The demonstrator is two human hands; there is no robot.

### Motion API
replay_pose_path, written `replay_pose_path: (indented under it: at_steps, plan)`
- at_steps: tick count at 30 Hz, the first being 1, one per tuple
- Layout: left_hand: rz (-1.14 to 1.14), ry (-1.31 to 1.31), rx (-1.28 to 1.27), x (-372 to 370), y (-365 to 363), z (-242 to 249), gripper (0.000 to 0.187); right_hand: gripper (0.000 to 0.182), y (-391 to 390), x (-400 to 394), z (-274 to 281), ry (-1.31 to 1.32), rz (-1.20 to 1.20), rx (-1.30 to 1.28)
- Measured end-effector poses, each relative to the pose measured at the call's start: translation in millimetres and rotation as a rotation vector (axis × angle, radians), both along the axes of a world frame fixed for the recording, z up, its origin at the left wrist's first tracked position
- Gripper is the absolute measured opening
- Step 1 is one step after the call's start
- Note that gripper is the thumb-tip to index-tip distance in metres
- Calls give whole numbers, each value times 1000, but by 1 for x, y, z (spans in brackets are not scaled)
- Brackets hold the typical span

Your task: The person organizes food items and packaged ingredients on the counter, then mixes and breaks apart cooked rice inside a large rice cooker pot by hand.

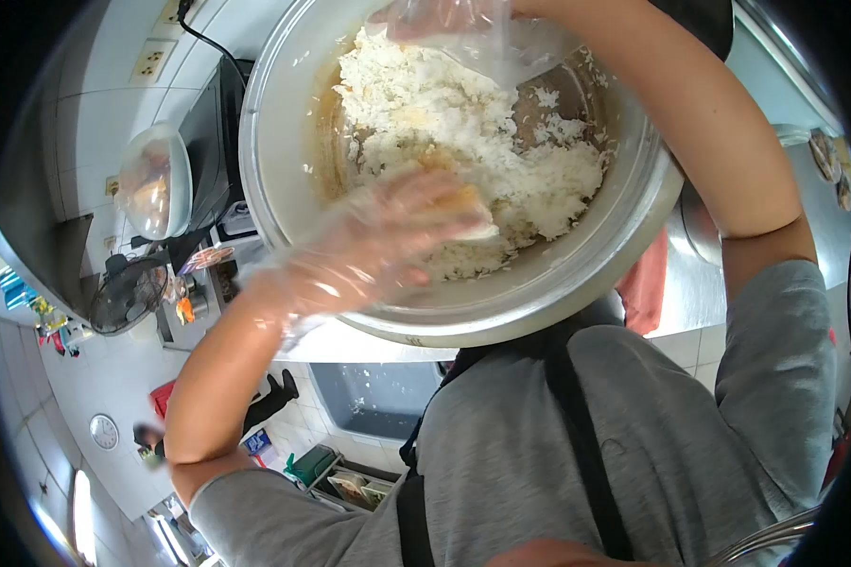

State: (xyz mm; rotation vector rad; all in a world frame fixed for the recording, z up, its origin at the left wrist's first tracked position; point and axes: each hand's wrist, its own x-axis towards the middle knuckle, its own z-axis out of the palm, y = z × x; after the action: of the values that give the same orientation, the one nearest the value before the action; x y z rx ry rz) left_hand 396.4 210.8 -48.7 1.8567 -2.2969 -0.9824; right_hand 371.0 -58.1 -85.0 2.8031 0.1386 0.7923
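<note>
A big round basin (298, 222) with a pale wall holds a heap of white cooked rice (416, 90), tinged yellow-brown in places. My left hand (388, 227), in a clear plastic glove, is low over the near part of the rice. Its blurred fingers are around a yellowish-white piece (468, 203) that I cannot make out. At the far side my right hand (435, 19), also in a loose clear glove, reaches over the basin. The top edge of the view cuts it off, and its fingers are mostly hidden. Brown liquid stains the basin's inner wall.
A bowl under clear wrap (156, 180) is at the left, near a black fan (128, 295). A grey tub (369, 402) lies below the counter edge. A reddish cloth (645, 288) hangs right of the basin. Another person (269, 402) is farther back on the left.
</note>
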Motion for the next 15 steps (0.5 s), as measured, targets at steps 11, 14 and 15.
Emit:
replay_pose_path:
  at_steps: [11,14,15]
  plan:
    - [-150,-362,149,-29,-84,-54,75,27,9,-14,37,-40,165,211]
    - [-127,-445,79,-47,-106,-67,61,27,5,-16,40,-30,196,230]
    - [-62,-484,146,-54,-115,-65,57,26,7,-18,39,-52,194,255]
